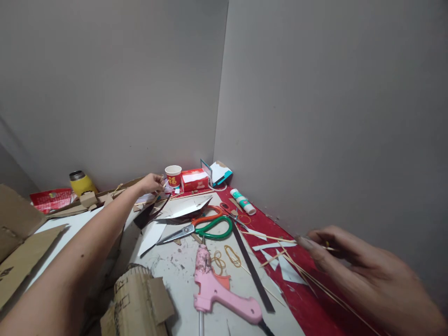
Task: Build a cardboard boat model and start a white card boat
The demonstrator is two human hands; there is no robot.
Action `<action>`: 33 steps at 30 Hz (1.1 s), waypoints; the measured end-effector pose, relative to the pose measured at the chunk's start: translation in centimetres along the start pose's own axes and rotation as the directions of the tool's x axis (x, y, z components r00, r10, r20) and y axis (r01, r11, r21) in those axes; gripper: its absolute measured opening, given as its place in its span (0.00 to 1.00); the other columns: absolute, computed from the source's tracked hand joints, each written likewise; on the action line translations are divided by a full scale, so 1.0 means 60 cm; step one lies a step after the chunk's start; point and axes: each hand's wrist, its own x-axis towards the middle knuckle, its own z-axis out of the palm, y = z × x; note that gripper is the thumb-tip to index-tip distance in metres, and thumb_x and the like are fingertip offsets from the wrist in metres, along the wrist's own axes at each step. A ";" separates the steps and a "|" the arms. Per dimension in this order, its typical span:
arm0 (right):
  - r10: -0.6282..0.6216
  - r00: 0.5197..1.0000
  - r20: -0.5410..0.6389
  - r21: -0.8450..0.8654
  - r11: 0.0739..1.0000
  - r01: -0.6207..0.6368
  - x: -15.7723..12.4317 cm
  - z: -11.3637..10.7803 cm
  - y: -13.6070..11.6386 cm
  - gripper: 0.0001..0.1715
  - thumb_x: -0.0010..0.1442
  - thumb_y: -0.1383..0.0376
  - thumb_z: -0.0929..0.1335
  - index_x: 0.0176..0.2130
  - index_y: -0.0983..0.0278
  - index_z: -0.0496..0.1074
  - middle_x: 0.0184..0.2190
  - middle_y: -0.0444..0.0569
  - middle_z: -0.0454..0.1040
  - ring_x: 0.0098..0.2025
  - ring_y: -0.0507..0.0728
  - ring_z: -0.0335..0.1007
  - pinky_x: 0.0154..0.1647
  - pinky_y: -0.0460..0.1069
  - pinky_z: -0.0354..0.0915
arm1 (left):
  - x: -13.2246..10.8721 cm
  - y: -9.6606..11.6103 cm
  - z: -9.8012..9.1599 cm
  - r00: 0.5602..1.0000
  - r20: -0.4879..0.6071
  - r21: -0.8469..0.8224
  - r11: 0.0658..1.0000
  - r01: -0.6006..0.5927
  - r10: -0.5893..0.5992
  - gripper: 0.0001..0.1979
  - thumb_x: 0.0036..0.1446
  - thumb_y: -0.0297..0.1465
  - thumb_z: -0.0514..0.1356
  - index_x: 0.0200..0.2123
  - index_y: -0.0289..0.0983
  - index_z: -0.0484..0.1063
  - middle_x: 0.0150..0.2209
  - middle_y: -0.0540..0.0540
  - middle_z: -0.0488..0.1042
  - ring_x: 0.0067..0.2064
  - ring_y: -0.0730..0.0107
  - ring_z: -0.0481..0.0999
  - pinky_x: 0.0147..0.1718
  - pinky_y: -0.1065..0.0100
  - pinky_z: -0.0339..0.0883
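My left hand point(153, 183) reaches to the far side of the table beside a red and white paper cup point(173, 176). Its fingers are pinched together near a small pale piece, too small to name. At the right edge of the table, my right hand point(371, 275) is closed on a thin wooden stick point(268, 236), slightly blurred. More thin sticks point(315, 282) and white paper scraps point(289, 269) lie just below and left of its fingertips. Between the hands are green-handled scissors point(213, 228), orange-handled scissors point(210, 213) and a pink glue gun point(219, 291).
A red tissue box point(195, 180) and a green and white tube point(242, 201) stand or lie toward the corner. Rubber bands point(232, 256) and a dark strip point(252, 270) are in the middle. A corrugated cardboard roll point(135, 303) is in front; a yellow bottle point(83, 183) stands back left.
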 end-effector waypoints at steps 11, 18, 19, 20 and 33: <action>0.020 1.000 0.019 0.012 1.000 -0.020 0.002 0.002 -0.002 0.18 0.55 0.50 0.64 0.25 0.59 0.70 0.16 0.42 0.69 0.16 0.53 0.63 0.18 0.45 0.61 | -0.012 0.009 -0.011 0.999 -0.040 -0.232 0.973 -0.007 -0.003 0.16 0.61 0.34 0.58 0.50 0.35 0.68 0.48 0.42 0.71 0.43 0.64 0.74 0.40 0.58 0.72; 0.053 0.998 0.043 0.017 0.998 -0.054 0.002 0.001 0.000 0.18 0.54 0.50 0.64 0.24 0.59 0.70 0.16 0.43 0.70 0.16 0.53 0.63 0.18 0.45 0.61 | -0.019 0.015 -0.011 0.995 -0.094 -0.332 0.943 -0.015 -0.017 0.16 0.61 0.35 0.57 0.50 0.35 0.68 0.48 0.42 0.71 0.44 0.63 0.74 0.41 0.57 0.72; 0.047 0.998 0.042 0.020 0.999 -0.048 0.003 0.002 0.000 0.17 0.54 0.50 0.64 0.24 0.59 0.70 0.16 0.43 0.70 0.16 0.53 0.64 0.18 0.45 0.61 | -0.019 0.016 -0.011 0.994 -0.112 -0.340 0.940 -0.019 -0.020 0.16 0.61 0.35 0.58 0.50 0.35 0.68 0.48 0.42 0.71 0.44 0.63 0.74 0.41 0.57 0.71; 0.039 0.998 0.040 0.024 0.999 -0.040 0.004 0.003 0.000 0.17 0.54 0.51 0.64 0.24 0.59 0.70 0.16 0.43 0.70 0.16 0.53 0.64 0.18 0.45 0.61 | -0.019 0.018 -0.012 0.991 -0.132 -0.349 0.937 -0.024 -0.024 0.16 0.61 0.35 0.58 0.50 0.35 0.68 0.48 0.42 0.71 0.44 0.63 0.74 0.41 0.57 0.71; 0.215 0.947 0.239 0.538 0.782 -0.314 0.006 -0.019 0.006 0.20 0.55 0.49 0.68 0.31 0.63 0.68 0.20 0.45 0.72 0.21 0.52 0.68 0.25 0.47 0.67 | -0.122 0.110 -0.015 0.931 -0.360 -0.464 0.856 -0.229 0.054 0.07 0.61 0.28 0.55 0.29 0.34 0.65 0.20 0.53 0.67 0.20 0.77 0.70 0.25 0.71 0.67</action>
